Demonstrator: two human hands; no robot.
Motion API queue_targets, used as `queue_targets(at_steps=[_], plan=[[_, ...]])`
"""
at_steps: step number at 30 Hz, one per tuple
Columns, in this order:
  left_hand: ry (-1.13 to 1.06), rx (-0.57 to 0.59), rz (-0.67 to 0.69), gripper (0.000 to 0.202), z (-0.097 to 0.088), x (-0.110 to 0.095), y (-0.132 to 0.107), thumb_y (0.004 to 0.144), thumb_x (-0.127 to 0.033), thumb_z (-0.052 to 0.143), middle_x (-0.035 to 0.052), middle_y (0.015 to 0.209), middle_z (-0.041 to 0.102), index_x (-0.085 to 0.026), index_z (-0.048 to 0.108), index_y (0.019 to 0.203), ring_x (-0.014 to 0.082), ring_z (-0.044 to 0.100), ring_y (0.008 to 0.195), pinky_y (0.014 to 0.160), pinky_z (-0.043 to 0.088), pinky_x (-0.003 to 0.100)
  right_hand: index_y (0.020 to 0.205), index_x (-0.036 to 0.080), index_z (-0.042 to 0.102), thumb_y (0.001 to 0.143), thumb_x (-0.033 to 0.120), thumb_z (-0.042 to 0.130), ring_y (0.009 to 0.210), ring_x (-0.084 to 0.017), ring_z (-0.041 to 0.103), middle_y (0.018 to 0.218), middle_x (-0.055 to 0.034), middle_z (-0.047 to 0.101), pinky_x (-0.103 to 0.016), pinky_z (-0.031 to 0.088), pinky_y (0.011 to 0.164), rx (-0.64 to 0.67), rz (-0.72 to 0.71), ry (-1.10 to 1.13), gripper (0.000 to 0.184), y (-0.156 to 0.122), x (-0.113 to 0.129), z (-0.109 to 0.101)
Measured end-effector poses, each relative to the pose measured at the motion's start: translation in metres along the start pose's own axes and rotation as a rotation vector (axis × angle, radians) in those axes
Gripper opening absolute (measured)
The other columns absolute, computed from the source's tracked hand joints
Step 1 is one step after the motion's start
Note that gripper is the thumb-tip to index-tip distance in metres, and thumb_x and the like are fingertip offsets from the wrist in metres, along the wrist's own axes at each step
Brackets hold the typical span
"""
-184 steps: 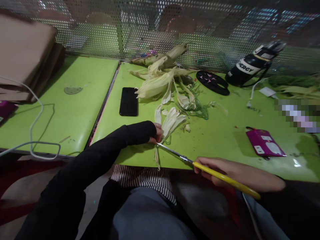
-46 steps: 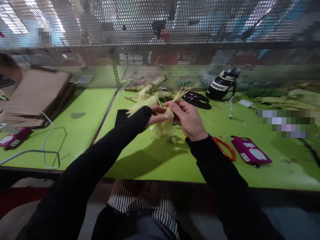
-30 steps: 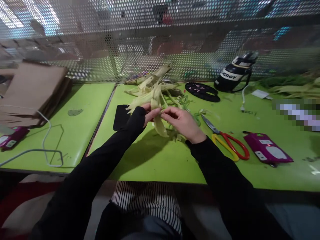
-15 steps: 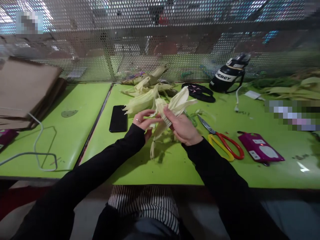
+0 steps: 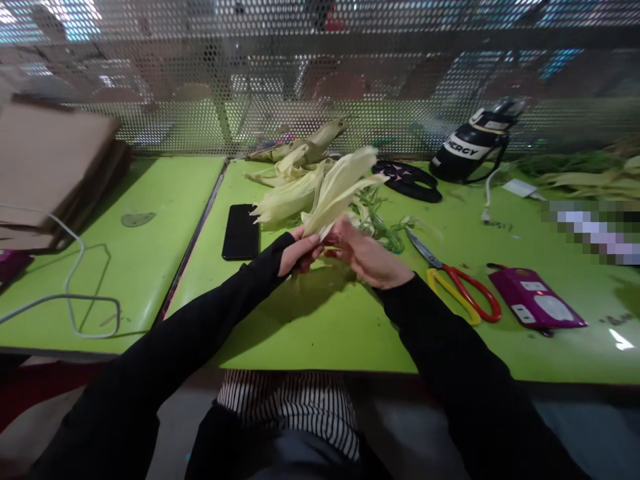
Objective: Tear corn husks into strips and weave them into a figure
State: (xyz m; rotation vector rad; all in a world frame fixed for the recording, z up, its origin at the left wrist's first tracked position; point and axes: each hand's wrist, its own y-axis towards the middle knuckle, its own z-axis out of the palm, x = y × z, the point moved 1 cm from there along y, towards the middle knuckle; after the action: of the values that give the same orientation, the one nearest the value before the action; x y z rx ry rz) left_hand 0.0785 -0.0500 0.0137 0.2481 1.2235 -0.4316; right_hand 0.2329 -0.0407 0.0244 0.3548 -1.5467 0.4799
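Observation:
Pale yellow-green corn husks (image 5: 341, 189) rise fanned out from between my hands, tilted away to the right. My left hand (image 5: 301, 252) is closed round their lower end, thumb on top. Against that same end my right hand (image 5: 367, 255) has its fingers curled in; they are partly hidden, and what they pinch cannot be made out. More corn husks (image 5: 287, 197) lie in a pile just behind. Thin green strips (image 5: 377, 223) are scattered behind my right hand. Scissors (image 5: 450, 277) with one red and one yellow handle lie right of it, blades partly open.
A black phone (image 5: 241, 232) lies left of my hands on the green table (image 5: 280, 340). Purple power strip (image 5: 537, 300), black bottle (image 5: 473, 143) and black tray (image 5: 407, 180) are on the right. Brown paper bags (image 5: 50, 167) and a grey cable (image 5: 75, 293) are left. A perforated metal screen (image 5: 175, 87) closes the back.
The husks have turned from a bunched, drooping position to stand up and away. My left hand has gone from loose fingers to gripping their base; my right hand has shifted below them.

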Motion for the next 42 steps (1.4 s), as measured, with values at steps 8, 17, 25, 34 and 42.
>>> queue_targets(at_steps=[8, 17, 25, 34, 42], plan=[[0.04, -0.041, 0.07, 0.023, 0.001, 0.023, -0.002, 0.096, -0.04, 0.049, -0.0061, 0.055, 0.045, -0.017, 0.055, 0.097, 0.0049, 0.028, 0.038, 0.038, 0.021, 0.02, 0.103, 0.027, 0.068, 0.078, 0.052, 0.072, 0.102, -0.02, 0.063, 0.112, -0.0024, 0.07, -0.037, 0.052, 0.09, -0.196, -0.268, 0.069, 0.036, 0.002, -0.002, 0.003], [0.083, -0.143, 0.066, 0.01, 0.007, 0.032, 0.004, 0.09, -0.023, 0.055, 0.0024, 0.072, 0.067, -0.016, 0.059, 0.095, 0.0144, 0.064, 0.066, 0.067, 0.053, 0.029, 0.087, 0.02, 0.068, 0.085, 0.041, 0.065, 0.076, -0.017, 0.062, 0.082, -0.0013, 0.068, -0.033, 0.053, 0.074, -0.379, -0.321, -0.304, 0.021, -0.003, 0.0, 0.006], [0.037, -0.137, -0.149, 0.007, 0.014, 0.013, -0.001, 0.087, -0.012, 0.048, -0.0026, 0.06, 0.058, -0.015, 0.054, 0.089, 0.0092, 0.055, 0.046, 0.048, 0.047, 0.023, 0.085, 0.021, 0.064, 0.083, 0.042, 0.066, 0.063, -0.014, 0.057, 0.075, 0.0013, 0.064, -0.03, 0.05, 0.061, -0.371, -0.303, -0.344, 0.021, -0.007, 0.0, 0.014], [0.168, -0.111, -0.056, 0.026, 0.009, 0.011, -0.007, 0.098, -0.034, 0.041, -0.0078, 0.055, 0.036, -0.016, 0.06, 0.102, 0.003, 0.024, 0.037, 0.039, 0.018, 0.017, 0.069, 0.021, 0.057, 0.081, 0.037, 0.067, 0.067, -0.024, 0.059, 0.076, -0.0109, 0.065, -0.037, 0.042, 0.065, -0.457, 0.401, -1.316, 0.022, -0.094, 0.018, -0.091], [0.073, -0.23, -0.056, 0.023, 0.007, 0.006, 0.002, 0.099, -0.029, 0.04, -0.0064, 0.054, 0.043, -0.015, 0.057, 0.093, 0.0048, 0.036, 0.037, 0.041, 0.029, 0.018, 0.071, 0.026, 0.047, 0.083, 0.036, 0.055, 0.057, -0.02, 0.055, 0.071, -0.0107, 0.063, -0.035, 0.038, 0.06, -0.387, 0.491, -1.358, 0.018, -0.141, 0.004, -0.127]])
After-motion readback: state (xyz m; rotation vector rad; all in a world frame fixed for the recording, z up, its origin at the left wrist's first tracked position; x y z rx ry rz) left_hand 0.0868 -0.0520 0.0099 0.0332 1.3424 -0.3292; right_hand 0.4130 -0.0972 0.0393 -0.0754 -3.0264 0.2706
